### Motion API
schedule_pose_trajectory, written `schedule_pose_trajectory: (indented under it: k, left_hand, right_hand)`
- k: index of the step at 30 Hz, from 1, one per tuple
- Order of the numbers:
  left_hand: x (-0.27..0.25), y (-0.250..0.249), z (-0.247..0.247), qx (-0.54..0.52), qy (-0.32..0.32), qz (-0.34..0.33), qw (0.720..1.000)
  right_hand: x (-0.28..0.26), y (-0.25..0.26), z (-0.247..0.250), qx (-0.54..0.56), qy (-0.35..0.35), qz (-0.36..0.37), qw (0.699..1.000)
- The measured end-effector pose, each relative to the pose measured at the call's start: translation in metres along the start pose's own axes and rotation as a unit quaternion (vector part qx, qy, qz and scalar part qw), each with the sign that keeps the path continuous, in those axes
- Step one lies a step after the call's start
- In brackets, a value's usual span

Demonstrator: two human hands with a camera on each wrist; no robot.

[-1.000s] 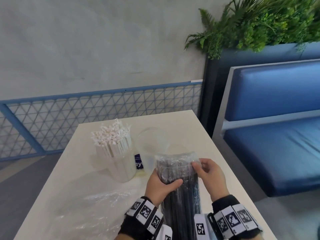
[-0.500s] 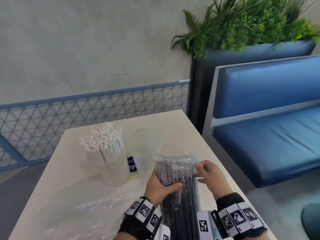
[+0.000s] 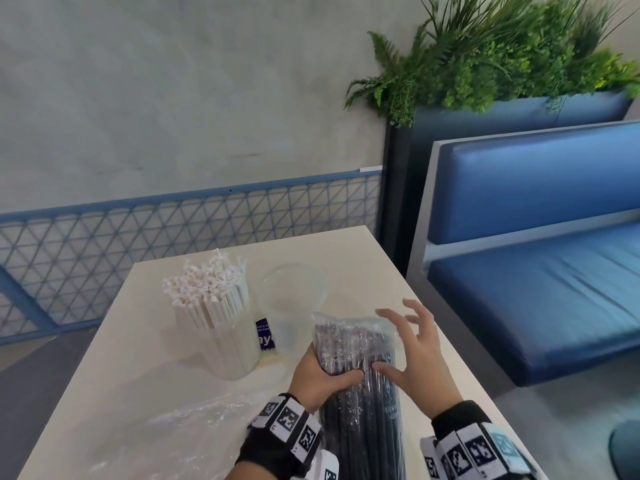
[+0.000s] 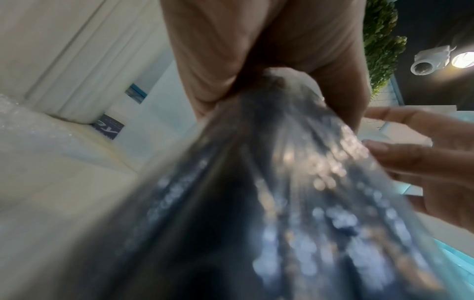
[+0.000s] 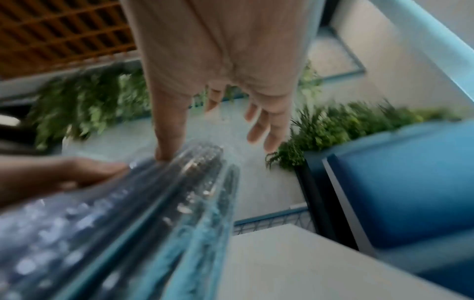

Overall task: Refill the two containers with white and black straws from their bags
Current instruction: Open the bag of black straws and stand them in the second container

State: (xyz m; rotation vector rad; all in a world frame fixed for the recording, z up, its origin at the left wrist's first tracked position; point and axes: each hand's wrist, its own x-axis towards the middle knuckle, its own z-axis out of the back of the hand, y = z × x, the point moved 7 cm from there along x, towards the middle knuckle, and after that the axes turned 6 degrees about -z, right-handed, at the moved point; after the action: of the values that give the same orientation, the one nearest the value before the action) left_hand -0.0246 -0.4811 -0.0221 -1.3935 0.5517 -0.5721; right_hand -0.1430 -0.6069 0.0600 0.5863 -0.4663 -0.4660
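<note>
A clear plastic bag of black straws stands tilted over the table's near edge. My left hand grips it round the middle, thumb across the front. My right hand is beside the bag's upper right with fingers spread; only its thumb touches the plastic. Blurred close-ups of the bag of black straws fill both wrist views. A clear container packed with white straws stands at mid-table. An empty clear container stands just right of it, behind the bag's top.
An empty crumpled clear bag lies on the cream table at the near left. A blue bench sits close on the right, with a planter behind it. A blue mesh railing runs behind the table.
My right hand has let go of the bag's top corner and spread its fingers. The left hand keeps its grip. The head view has swung somewhat.
</note>
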Motion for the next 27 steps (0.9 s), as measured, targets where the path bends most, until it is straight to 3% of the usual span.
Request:
schedule_pose_trajectory:
  k: [2,7,12,27]
  left_hand:
    - [0.000,0.002,-0.001,-0.003,0.004,0.004,1.000]
    - [-0.002,0.007,-0.001,0.005,-0.002,0.015,1.000]
    - [-0.004,0.006,-0.002,0.013,0.002,0.014,1.000]
    - [-0.012,0.005,-0.010,0.048,0.028,-0.003,0.998]
  right_hand:
    - [0.002,0.009,0.001,-0.057,-0.033,0.077,0.995]
    - [0.010,0.020,0.000,-0.079,-0.033,0.140,0.986]
    - [0.013,0.012,-0.004,0.028,0.025,0.073,0.997]
    - [0.023,0.002,0.009,0.158,0.009,-0.079,0.984]
